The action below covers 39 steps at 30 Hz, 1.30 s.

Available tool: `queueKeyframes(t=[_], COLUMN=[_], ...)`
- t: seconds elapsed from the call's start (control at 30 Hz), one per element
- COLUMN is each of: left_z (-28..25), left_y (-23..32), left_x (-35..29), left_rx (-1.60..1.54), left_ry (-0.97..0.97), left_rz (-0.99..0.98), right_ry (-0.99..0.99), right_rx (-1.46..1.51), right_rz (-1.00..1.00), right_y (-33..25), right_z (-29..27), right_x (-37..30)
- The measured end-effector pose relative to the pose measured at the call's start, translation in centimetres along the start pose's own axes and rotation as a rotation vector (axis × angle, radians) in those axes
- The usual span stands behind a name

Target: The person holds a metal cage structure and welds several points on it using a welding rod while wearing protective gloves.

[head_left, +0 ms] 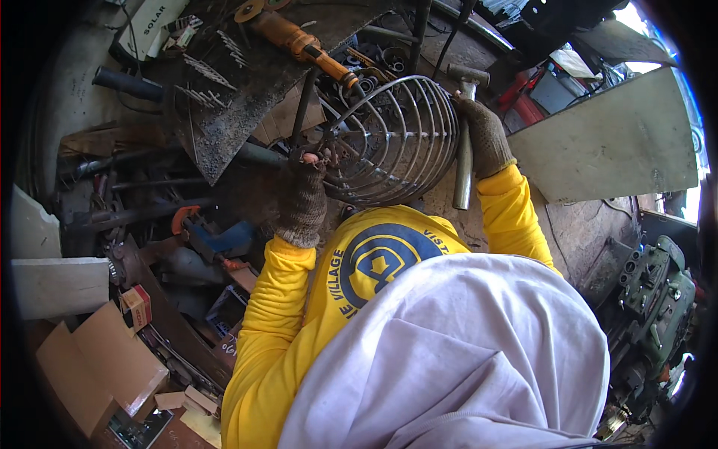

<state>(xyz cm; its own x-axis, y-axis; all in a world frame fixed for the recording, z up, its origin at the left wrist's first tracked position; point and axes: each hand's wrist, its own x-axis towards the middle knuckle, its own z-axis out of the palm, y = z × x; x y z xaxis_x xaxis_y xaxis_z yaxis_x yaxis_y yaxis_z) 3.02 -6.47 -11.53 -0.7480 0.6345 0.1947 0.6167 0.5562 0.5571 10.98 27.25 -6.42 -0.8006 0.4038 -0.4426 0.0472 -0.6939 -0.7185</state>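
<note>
Between my hands is a round cage of bent metal rods [407, 135], its curved ribs joined by crossbars. My left hand [301, 196], in a worn brown knit glove with bare fingertips showing, is closed on the cage's left end, close to a table-side pipe. On the other side my right hand [488, 135], gloved too, is wrapped round a metal hammer [464, 168] just below its head. The hammer's handle points down toward me, and the hand is right against the cage's right side. Most of the right fingers are hidden.
A dark metal table [247, 97] at the upper left bears an orange angle grinder [295, 41] and several short rods [208, 71]. A large pale panel [609, 142] leans at the right, above a green machine [658, 299]. Cardboard [105, 359] and scrap lie at the left.
</note>
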Motion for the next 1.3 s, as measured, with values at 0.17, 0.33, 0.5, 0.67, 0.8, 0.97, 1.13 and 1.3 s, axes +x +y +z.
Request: queueKeyframes(t=[0.17,0.33,0.5,0.67,0.8,0.97,1.13,1.3], left_z=[2.8,0.4,-1.1,-0.8,-1.7,-3.0,-4.0,-6.2], left_y=[-3.0,-0.7,2.8,1.7,2.5,3.5,4.5,5.5], left_x=[-1.1,0.0,0.1,0.4,0.5,0.6,2.2,3.8], left_rx=[0.587,0.168,0.147,0.400,0.573,0.488,-0.026,-0.585], left_ry=[0.218,0.071,0.324,0.499,0.538,0.534,0.452,0.138], left_rz=[0.171,0.089,0.334,0.413,0.428,0.449,0.424,0.008], right_ry=[-0.026,-0.020,0.019,-0.001,-0.009,-0.047,-0.070,-0.119], right_rx=[-0.010,-0.066,-0.254,-0.152,-0.102,-0.011,0.012,-0.008], right_rz=[0.040,-0.045,-0.133,-0.065,-0.030,0.060,0.097,0.172], right_y=[-0.4,-0.7,-0.9,-0.7,-0.1,0.9,2.7,3.9], right_z=[0.0,0.7,1.4,1.4,0.6,0.6,0.9,0.6], right_x=[0.9,0.4,-0.1,0.1,0.4,0.8,1.0,1.4])
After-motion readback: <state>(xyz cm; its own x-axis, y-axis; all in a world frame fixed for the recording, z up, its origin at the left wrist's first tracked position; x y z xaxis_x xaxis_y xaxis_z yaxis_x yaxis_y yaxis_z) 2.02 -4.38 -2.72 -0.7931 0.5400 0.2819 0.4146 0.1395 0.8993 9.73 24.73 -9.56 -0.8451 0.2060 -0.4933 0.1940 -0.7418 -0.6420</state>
